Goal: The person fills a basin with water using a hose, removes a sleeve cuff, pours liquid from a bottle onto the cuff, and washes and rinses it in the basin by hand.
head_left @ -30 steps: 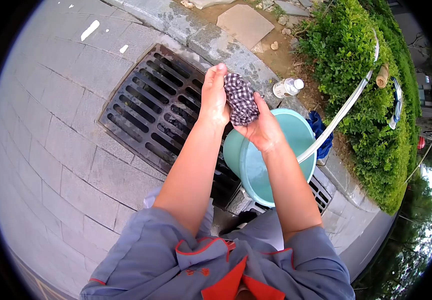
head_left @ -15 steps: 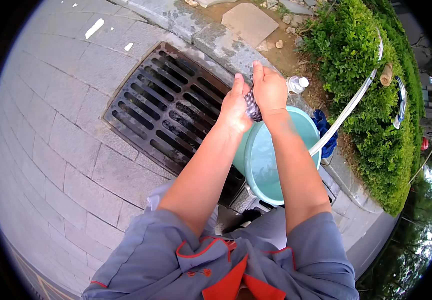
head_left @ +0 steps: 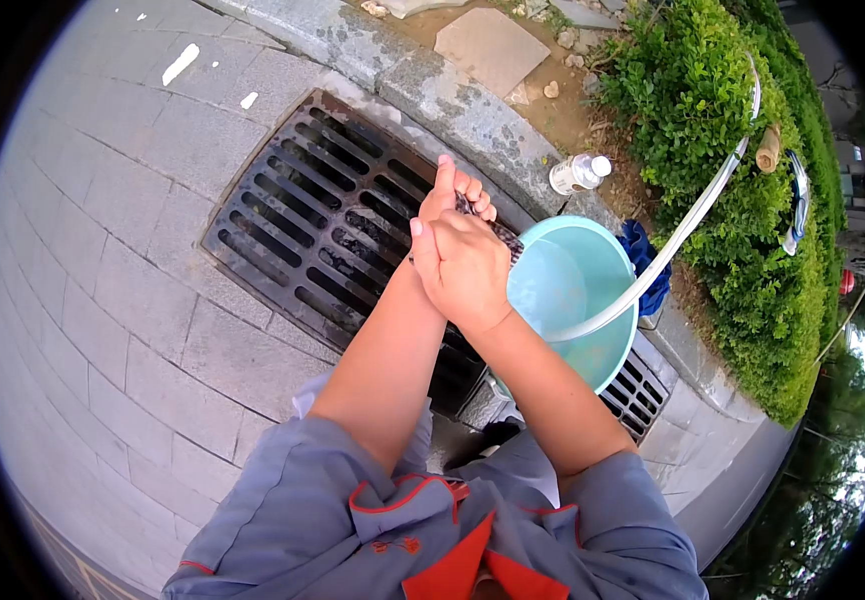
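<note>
A dark checkered cloth (head_left: 505, 237) is bunched between my two hands, mostly hidden by them. My left hand (head_left: 451, 190) has its fingers curled round the cloth, with the thumb pointing up. Over it lies my right hand (head_left: 465, 265), closed on the cloth and pressed against the left palm and wrist. Both hands are above the metal drain grate (head_left: 338, 195), just left of a light green bucket (head_left: 608, 375). Water stands in the bucket, and a pale hose (head_left: 678, 243) runs down into it.
A bottle with a white cap (head_left: 578, 174) stands by the stone curb (head_left: 453, 100). Dark blue cloth (head_left: 643, 262) lies behind the bucket. A green hedge (head_left: 698, 100) lines the right side, and a second grate (head_left: 635, 392) shows under the bucket.
Both hands have moved left, away from above the bucket's rim. My right hand has come down over my left hand and wrist, and the cloth, widely visible at first, is now mostly covered.
</note>
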`<state>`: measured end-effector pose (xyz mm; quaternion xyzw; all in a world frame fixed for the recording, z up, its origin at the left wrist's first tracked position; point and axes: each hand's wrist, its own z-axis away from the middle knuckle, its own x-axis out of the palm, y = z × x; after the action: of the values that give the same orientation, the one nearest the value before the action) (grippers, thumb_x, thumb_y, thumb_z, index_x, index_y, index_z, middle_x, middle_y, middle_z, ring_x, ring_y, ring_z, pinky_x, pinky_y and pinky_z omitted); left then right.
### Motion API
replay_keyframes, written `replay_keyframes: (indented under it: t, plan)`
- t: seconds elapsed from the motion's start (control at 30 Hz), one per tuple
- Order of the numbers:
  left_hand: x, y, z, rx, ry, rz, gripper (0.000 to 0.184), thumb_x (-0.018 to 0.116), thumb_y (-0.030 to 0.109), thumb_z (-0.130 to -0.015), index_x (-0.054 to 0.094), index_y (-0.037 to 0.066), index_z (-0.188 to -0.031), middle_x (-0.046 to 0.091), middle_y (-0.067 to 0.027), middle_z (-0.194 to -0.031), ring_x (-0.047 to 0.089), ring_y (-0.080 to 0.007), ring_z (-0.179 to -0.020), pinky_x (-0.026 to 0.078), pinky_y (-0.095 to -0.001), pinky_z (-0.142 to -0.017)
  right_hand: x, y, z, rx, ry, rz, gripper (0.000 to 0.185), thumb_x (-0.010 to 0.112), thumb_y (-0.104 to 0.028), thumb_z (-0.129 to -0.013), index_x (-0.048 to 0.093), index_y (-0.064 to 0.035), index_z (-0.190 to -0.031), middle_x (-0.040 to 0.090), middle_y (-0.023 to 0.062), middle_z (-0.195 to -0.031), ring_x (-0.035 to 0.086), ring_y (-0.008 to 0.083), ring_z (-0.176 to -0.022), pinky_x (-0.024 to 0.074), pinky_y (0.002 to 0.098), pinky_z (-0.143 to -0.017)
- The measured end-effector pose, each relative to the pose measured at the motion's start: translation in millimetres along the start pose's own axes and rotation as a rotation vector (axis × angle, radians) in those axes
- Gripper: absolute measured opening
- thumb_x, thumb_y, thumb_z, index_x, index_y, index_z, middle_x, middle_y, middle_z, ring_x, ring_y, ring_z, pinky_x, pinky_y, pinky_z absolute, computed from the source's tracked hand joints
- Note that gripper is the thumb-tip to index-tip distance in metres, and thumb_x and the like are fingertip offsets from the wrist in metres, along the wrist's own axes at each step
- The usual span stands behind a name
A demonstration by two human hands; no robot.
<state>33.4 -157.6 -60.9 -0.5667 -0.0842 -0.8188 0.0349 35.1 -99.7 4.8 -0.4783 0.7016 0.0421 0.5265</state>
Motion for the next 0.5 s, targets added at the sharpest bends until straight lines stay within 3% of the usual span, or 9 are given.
replay_keyframes:
  t: [0.07,0.1,0.13,0.2,0.27,0.3,0.33,0.43,0.5]
  plan:
    - [8,-5,2,0.029,0.248,-0.123,0.045,0.042,0.044,-0.099,0.042,0.017,-0.062,0.044,0.0025,-0.062,0.044,-0.0131,-0.060,0.041,-0.0285,-0.058,-1,18,-3,0.108,-0.052,0.006,0.042,0.045,-0.032,-0.096,0.060,-0.0034,-0.069,0.058,0.0165,-0.070,0.058,0.0370,-0.062,0.0472,0.0458,-0.059]
    - [28,-2,9,0.024,0.194,-0.056,0.046,0.043,0.042,-0.099,0.040,0.017,-0.061,0.040,0.0029,-0.059,0.040,-0.0119,-0.058,0.040,-0.0269,-0.059,1,45,-18,0.214,0.087,-0.016,0.046,0.045,-0.033,-0.096,0.059,-0.0018,-0.067,0.058,0.0186,-0.070,0.056,0.0376,-0.060,0.0464,0.0454,-0.057]
    - [31,5,9,-0.010,0.004,0.035,0.047,0.045,0.042,-0.098,0.039,0.017,-0.059,0.035,0.0034,-0.058,0.037,-0.0117,-0.056,0.041,-0.0277,-0.060,-1,68,-30,0.547,0.049,-0.115,0.040,0.047,-0.033,-0.098,0.058,-0.0045,-0.073,0.060,0.0119,-0.072,0.060,0.0245,-0.062,0.0440,0.0389,-0.056]
    - [36,6,10,0.014,-0.153,0.097,0.046,0.046,0.043,-0.098,0.037,0.016,-0.061,0.035,0.0024,-0.061,0.036,-0.0122,-0.058,0.036,-0.0278,-0.057,17,90,-12,0.860,0.118,-0.926,0.036,0.044,-0.043,-0.098,0.060,-0.0105,-0.098,0.065,0.0077,-0.096,0.063,0.0208,-0.085,0.0475,0.0396,-0.067]
    - [51,13,18,0.055,-0.113,0.032,0.046,0.048,0.043,-0.097,0.039,0.015,-0.062,0.035,0.0024,-0.061,0.036,-0.0116,-0.058,0.036,-0.0269,-0.057,-20,44,-6,1.277,-0.091,-1.438,0.044,0.042,-0.051,-0.096,0.051,-0.0151,-0.120,0.059,0.0044,-0.115,0.058,0.0229,-0.104,0.0475,0.0470,-0.082]
    - [50,17,17,0.055,-0.071,-0.048,0.042,0.051,0.041,-0.096,0.042,0.014,-0.065,0.035,0.0026,-0.061,0.035,-0.0112,-0.058,0.037,-0.0272,-0.058,-38,37,0,1.310,-0.364,-1.708,0.052,0.041,-0.057,-0.094,0.048,-0.0162,-0.126,0.058,0.0059,-0.119,0.055,0.0219,-0.110,0.0451,0.0552,-0.088]
    - [40,22,10,0.038,-0.157,-0.037,0.032,0.055,0.034,-0.095,0.049,0.013,-0.071,0.040,0.0022,-0.062,0.040,-0.0125,-0.060,0.039,-0.0287,-0.060,-48,31,4,1.372,-0.449,-1.698,0.047,0.046,-0.052,-0.094,0.050,-0.0145,-0.122,0.060,0.0047,-0.114,0.057,0.0211,-0.104,0.0481,0.0502,-0.086]
    - [28,17,5,0.063,0.096,-0.216,0.018,0.059,0.029,-0.091,0.056,0.012,-0.087,0.055,-0.0018,-0.080,0.055,-0.0168,-0.076,0.045,-0.0321,-0.072,-40,45,12,1.125,-0.051,-1.275,0.026,0.055,-0.023,-0.089,0.054,-0.0090,-0.111,0.061,0.0019,-0.096,0.059,0.0152,-0.084,0.0493,0.0402,-0.076]
    - [38,18,17,-0.171,0.301,-0.218,0.037,0.061,0.045,-0.085,0.058,0.011,-0.098,0.061,-0.0067,-0.101,0.059,-0.0236,-0.096,0.048,-0.0383,-0.085,-38,40,12,0.551,0.076,-0.697,0.025,0.062,-0.008,-0.072,0.060,-0.0066,-0.097,0.059,0.0048,-0.095,0.057,0.0220,-0.090,0.0458,0.0389,-0.078]
